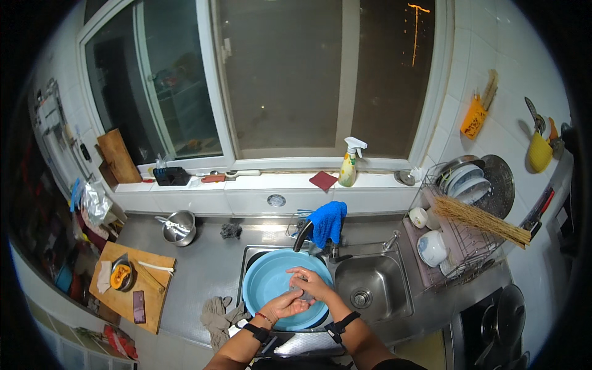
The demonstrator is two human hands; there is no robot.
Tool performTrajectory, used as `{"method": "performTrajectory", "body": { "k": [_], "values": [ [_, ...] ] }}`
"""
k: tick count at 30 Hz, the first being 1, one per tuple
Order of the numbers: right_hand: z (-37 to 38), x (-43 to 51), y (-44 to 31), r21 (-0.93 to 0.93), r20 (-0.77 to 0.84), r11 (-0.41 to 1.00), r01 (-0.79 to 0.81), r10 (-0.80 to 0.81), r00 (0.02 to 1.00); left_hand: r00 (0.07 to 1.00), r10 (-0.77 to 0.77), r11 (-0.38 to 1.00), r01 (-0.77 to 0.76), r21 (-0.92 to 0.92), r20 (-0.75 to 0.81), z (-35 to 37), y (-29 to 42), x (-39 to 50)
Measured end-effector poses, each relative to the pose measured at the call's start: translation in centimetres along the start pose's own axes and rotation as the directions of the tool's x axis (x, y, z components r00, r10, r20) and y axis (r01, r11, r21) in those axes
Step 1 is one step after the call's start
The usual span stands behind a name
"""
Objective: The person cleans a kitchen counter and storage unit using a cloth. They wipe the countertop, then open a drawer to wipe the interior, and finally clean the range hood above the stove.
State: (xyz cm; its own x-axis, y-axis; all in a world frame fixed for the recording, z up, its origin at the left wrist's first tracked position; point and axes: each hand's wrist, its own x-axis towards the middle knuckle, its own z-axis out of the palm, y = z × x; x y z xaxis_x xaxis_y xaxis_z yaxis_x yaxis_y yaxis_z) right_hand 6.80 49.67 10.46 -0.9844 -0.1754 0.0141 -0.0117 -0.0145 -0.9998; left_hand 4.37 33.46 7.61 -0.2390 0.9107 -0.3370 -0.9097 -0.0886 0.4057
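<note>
Above a light-blue plastic basin (263,286), my left hand (283,305) and my right hand (313,286) come together around a small greyish object (304,293). Fingers cover much of it, so its exact kind cannot be told. The basin sits in the left bowl of a stainless steel double sink, with what looks like shallow water inside. A blue cloth (327,223) is draped over the black-tipped faucet (303,237) just behind the basin. To the right of my right hand is the bare right sink bowl (370,282) with its drain strainer.
A wooden cutting board (155,307) at left carries a cut pumpkin (120,276) and a phone (139,307). Nearby are a steel pot (179,228), a steel-wool scrubber (231,231) and a crumpled grey cloth (217,317). A dish rack (471,252) stands right; a spray bottle (348,169) is on the sill.
</note>
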Motion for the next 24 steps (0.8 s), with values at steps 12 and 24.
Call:
{"method": "performTrajectory", "body": {
  "k": [12, 24],
  "values": [
    [-0.3, 2.7, 2.8, -0.026, 0.14, 0.938, -0.345, 0.345, 0.928, 0.904, -0.221, 0.954, 0.278, 0.113, -0.365, -1.3, 0.2, 2.4],
    [2.2, 4.2, 5.8, -0.528, -0.316, 0.78, -0.337, 0.188, 0.93, 0.801, 0.472, 0.514, 0.089, 0.853, -0.368, -4.4, -1.5, 3.7]
  ]
}}
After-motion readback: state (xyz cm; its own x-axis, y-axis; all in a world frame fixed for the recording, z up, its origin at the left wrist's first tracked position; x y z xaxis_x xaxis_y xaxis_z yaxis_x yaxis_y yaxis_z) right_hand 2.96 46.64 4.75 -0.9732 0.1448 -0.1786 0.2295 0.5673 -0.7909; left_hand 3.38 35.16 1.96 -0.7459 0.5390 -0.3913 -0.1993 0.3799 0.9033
